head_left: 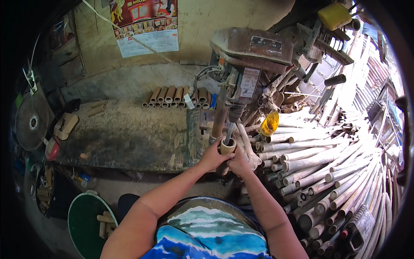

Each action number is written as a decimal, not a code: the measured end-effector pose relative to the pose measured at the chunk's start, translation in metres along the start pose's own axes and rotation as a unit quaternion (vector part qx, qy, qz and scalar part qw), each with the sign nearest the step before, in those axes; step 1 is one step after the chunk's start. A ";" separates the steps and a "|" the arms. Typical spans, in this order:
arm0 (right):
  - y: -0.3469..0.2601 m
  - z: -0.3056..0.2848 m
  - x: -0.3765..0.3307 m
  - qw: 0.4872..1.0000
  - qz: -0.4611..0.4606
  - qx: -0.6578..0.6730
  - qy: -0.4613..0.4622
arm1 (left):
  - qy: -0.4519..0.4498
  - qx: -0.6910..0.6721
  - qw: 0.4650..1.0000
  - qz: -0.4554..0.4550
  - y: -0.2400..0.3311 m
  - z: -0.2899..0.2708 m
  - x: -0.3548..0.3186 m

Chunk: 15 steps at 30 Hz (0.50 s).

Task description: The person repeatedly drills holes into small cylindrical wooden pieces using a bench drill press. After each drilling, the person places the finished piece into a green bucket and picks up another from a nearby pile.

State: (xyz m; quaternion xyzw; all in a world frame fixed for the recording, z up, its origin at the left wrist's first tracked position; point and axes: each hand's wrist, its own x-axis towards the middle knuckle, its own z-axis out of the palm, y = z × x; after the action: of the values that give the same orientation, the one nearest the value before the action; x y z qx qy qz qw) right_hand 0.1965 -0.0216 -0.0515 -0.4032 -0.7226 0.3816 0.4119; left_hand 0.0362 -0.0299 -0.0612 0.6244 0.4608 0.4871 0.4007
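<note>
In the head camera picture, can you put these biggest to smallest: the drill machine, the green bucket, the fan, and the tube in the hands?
1. Drill machine
2. Green bucket
3. Fan
4. Tube
That's how big they look here; nearness to the camera leaves real sizes unsure.

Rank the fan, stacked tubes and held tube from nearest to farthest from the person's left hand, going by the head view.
1. Held tube: in the left hand.
2. Stacked tubes: ahead, along the back of the bench.
3. Fan: at the far left.
</note>
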 end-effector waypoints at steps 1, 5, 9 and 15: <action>-0.008 0.002 0.002 1.000 -0.017 -0.014 0.011 | 0.009 0.024 1.000 0.009 0.006 -0.001 0.002; -0.026 0.004 0.008 0.995 -0.074 -0.052 0.046 | 0.043 0.087 0.995 0.022 0.027 -0.008 0.004; -0.023 0.008 0.011 0.993 -0.082 -0.076 0.042 | 0.071 0.105 0.991 0.030 0.038 -0.011 -0.005; -0.017 0.013 0.026 0.990 -0.101 -0.088 0.040 | 0.100 0.114 0.986 0.068 0.047 -0.018 -0.003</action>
State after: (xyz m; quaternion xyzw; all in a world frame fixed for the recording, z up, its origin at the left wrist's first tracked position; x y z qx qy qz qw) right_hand 0.1717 -0.0077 -0.0341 -0.3777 -0.7736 0.2564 0.4395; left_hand 0.0273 -0.0443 -0.0140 0.6435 0.5077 0.5179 0.2450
